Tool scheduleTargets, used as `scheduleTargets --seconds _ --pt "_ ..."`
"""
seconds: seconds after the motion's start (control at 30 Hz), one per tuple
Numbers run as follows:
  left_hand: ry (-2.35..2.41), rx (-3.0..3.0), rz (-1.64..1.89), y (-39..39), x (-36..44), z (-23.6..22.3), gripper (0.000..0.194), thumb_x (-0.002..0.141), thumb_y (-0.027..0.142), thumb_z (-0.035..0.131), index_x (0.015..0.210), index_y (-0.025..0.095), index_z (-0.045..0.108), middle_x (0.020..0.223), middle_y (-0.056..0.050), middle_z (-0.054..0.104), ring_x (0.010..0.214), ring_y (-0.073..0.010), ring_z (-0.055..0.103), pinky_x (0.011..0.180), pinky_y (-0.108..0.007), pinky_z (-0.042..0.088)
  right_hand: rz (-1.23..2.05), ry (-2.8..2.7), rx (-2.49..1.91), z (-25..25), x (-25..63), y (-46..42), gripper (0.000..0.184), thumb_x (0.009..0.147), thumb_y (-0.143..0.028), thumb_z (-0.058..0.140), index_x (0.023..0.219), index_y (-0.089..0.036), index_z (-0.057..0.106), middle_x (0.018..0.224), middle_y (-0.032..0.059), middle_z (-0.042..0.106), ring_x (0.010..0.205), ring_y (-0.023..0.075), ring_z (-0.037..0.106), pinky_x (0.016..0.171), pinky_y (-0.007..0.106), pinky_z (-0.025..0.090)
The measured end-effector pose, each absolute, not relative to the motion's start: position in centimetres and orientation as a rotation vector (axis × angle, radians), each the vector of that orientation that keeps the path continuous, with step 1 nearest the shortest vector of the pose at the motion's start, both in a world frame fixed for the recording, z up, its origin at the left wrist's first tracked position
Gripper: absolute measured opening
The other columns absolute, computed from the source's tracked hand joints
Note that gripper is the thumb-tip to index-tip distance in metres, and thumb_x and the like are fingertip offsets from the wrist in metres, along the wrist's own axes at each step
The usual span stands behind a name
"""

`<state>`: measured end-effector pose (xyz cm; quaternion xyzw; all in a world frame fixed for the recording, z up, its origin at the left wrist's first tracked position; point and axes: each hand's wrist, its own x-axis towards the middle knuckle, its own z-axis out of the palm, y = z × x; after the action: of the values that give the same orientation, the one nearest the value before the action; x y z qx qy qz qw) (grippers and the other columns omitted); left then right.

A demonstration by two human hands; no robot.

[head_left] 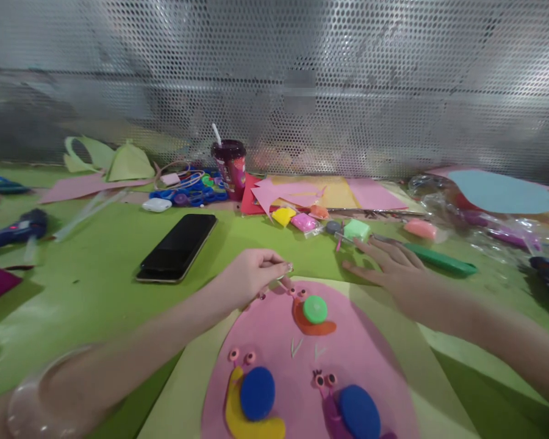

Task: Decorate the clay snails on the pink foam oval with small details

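Note:
My left hand (263, 271) hovers at the top edge of a pink paper oval (274, 341), its fingers pinched together; whatever is between them is too small to name. My right hand (387, 259) is stretched out with fingers apart, beside a pale green clay block (356, 230) and a thin tool I cannot make out clearly. On the oval sit clay snails: an orange one with a green bottle-cap shell (315, 310), a yellow one with a blue cap (257, 393), and a purple one with a blue cap (359, 412). Two small V-shaped pieces (296, 347) lie between them.
A black phone (178, 247), a white earbud case (157, 205) and a lidded cup with a straw (231, 167) stand left of centre. Coloured papers (333, 192) and clay lumps (304, 222) lie behind. A green stick-like tool (440, 259) and plastic wrap (494, 213) are right. A glue gun (16, 230) lies left.

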<state>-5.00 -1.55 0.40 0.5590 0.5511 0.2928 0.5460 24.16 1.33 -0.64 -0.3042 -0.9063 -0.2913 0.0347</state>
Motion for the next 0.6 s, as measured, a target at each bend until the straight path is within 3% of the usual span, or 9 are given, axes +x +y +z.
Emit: scheduleTargets --seconds 0.13,0.33,0.47,0.6 --pt "1.331 1.335 0.675 -1.6 -4.9 0.5 0.027 0.077 0.043 0.055 0.079 0.016 0.056 0.077 -0.004 0.069 0.034 -0.0048 0.03 0.028 -0.018 0.024 -0.916 -2.814 -1.047 -1.4 22.6 2.0 0.073 0.066 -0.001 0.044 0.135 -0.024 0.038 0.146 0.0107 0.03 0.129 0.0333 0.033 0.098 0.055 0.034" --pt "1.332 1.321 0.701 -1.3 -4.7 0.5 0.024 0.079 0.039 0.054 0.078 0.015 0.056 0.075 -0.006 0.07 0.036 -0.0043 0.035 0.034 -0.018 0.023 -0.832 -2.82 -0.966 -0.1 23.3 1.0 0.066 0.059 0.001 0.045 0.12 -0.022 0.057 0.14 0.0138 0.038 0.127 0.0383 0.035 0.095 0.059 0.036" --pt "1.338 1.292 0.712 -1.4 -4.5 0.8 0.021 0.079 0.035 0.054 0.077 0.014 0.056 0.076 -0.007 0.07 0.036 -0.0035 0.034 0.037 -0.018 0.024 -0.632 -2.796 -0.944 1.2 24.0 1.1 0.044 0.074 -0.008 0.041 0.105 -0.028 0.066 0.132 0.0071 0.048 0.125 0.0336 0.038 0.093 0.059 0.038" --pt "1.351 1.273 0.711 -1.6 -4.4 1.3 0.021 0.079 0.034 0.055 0.076 0.013 0.056 0.076 -0.006 0.07 0.036 -0.0025 0.03 0.037 -0.017 0.023 -0.66 -2.652 -0.889 1.5 22.8 1.9 0.024 0.085 -0.022 0.046 0.087 -0.026 0.07 0.116 0.0059 0.059 0.119 0.0318 0.043 0.098 0.058 0.033"
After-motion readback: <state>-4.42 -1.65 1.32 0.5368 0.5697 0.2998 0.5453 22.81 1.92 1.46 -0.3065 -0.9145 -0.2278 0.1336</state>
